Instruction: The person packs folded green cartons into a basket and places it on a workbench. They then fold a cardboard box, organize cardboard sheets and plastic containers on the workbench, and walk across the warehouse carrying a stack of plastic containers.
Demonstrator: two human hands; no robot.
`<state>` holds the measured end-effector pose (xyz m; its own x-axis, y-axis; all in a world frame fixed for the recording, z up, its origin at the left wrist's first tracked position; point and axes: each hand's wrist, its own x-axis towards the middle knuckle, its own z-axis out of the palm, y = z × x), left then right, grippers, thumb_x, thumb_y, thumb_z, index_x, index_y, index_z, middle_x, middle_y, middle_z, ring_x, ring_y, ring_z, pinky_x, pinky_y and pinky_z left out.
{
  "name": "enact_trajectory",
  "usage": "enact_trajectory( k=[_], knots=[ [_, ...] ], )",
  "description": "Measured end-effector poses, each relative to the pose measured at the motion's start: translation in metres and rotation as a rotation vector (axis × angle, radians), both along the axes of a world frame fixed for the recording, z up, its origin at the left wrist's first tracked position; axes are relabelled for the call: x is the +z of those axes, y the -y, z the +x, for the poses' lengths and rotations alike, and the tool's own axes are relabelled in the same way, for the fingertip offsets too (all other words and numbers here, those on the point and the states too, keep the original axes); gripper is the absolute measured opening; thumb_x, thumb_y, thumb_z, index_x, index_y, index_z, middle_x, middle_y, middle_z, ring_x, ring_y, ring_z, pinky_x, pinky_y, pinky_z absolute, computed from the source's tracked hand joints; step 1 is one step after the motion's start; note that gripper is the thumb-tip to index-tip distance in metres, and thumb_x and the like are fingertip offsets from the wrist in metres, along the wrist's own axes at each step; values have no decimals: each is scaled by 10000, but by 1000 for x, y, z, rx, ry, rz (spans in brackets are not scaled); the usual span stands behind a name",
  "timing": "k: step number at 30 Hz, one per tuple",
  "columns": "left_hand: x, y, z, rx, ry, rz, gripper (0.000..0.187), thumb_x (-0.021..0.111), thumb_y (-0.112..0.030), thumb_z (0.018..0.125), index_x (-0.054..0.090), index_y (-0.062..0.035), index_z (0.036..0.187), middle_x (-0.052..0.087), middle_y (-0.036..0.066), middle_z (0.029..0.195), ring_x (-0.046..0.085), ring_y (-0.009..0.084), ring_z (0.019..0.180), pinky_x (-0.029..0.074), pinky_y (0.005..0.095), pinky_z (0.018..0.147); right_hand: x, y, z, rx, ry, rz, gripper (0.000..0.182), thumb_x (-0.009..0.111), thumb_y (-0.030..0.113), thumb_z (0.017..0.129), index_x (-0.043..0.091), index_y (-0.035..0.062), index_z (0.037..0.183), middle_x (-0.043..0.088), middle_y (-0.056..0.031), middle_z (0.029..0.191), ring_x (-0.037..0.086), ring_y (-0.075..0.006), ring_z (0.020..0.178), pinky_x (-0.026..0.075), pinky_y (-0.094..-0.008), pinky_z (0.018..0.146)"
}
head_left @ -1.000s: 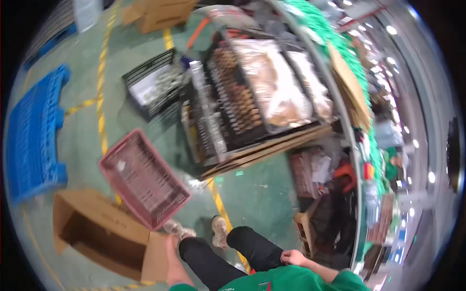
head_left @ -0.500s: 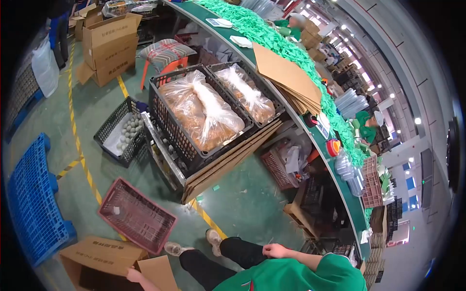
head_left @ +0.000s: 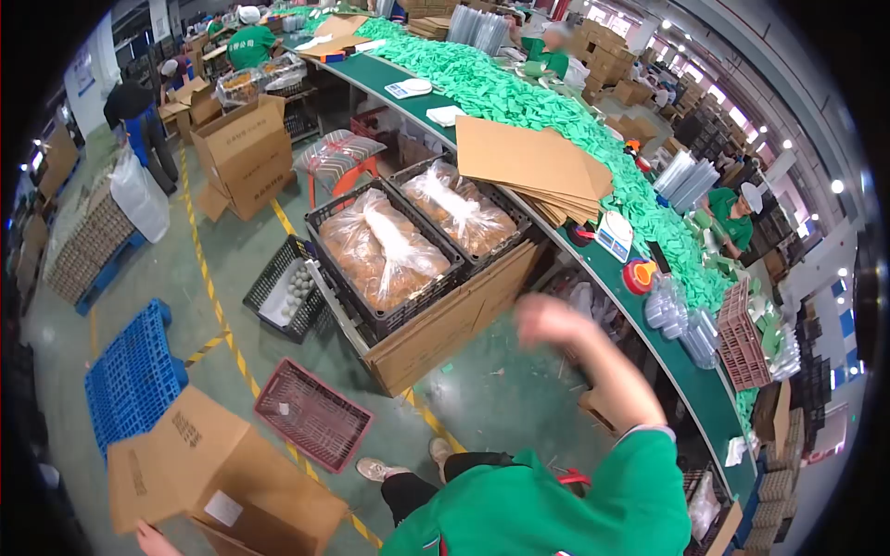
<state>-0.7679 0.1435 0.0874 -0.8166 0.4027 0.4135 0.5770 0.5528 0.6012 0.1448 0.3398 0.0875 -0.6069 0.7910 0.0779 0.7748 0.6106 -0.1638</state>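
Down at the floor (head_left: pixel 482 398), to the left of the shoes (head_left: pixel 375 469), just beside the pink crate (head_left: pixel 315 417) and well apart from the near edge of the green table (head_left: pixel 718 398): a large cardboard box (head_left: pixel 222 468), with flaps spread out and a white label (head_left: pixel 222 508) showing. Touched at the low corner of its outer flap (head_left: pixel 144 477) by the left hand (head_left: pixel 156 541), partly cut by the lower border of the view; cannot tell whether firmly gripping or only supporting. For the right hand (head_left: pixel 549 321), raised before the near table edge and blurred: no object visible in it, and cannot tell whether relaxed or clenched. By judgement, light for such a big size, if without contents, but bulky for one hand only. Probably stiff along the walls and folded corners, much softer at the flaps, with easy bending at the crease. Dry-looking, so not likely to slip; not fragile like glass, yet easy to dent or tear under strong pulling. Better to take hold of two opposite walls, close to the corners; better not to lift by one flap alone, because of swinging and twisting. Inside mostly hidden, so prudent to test the weight gently.
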Motion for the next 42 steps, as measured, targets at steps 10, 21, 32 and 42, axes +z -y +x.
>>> enact_trajectory(
  k=[10, 21, 32, 42],
  knots=[
    [224, -53, 143, -330, 113, 416, 347, 499, -326, 867, 578, 5, 801, 449, -16, 608, 373, 99, 537, 306, 276, 506, 398, 36, 58, 72, -1241, 488, 304, 418, 209, 882, 529, -33, 1029, 595, -151, 923, 522, -165, 842, 389, -279, 829],
    [243, -76, 227, -685, 257, 398, 329, 472, -218, 898, 536, 41, 1090, 592, 77, 1031, 552, 123, 917, 424, 246, 781, -32, 38, -150, -379, -1118, -875, 384, 585, 285, 828, 476, 36, 1100, 559, -46, 977, 545, -108, 822, 446, -253, 716],
    [200, -42, 243, -696, 380, 253, 288, 461, -209, 901, 557, 53, 973, 606, 74, 914, 550, 106, 810, 429, 244, 717, -69, 87, -244, -233, -1130, -1061, 433, 555, 316, 837, 360, 24, 1091, 551, -73, 967, 528, -131, 820, 456, -274, 624],
    [174, -13, 248, -683, 328, 105, 270, 460, -220, 906, 564, 14, 820, 536, 4, 640, 452, 44, 534, 349, 204, 486, -68, 130, -272, -55, -1054, -970, 407, 552, 326, 831, 401, 21, 1055, 539, -82, 975, 536, -155, 832, 458, -290, 689]
  ],
)
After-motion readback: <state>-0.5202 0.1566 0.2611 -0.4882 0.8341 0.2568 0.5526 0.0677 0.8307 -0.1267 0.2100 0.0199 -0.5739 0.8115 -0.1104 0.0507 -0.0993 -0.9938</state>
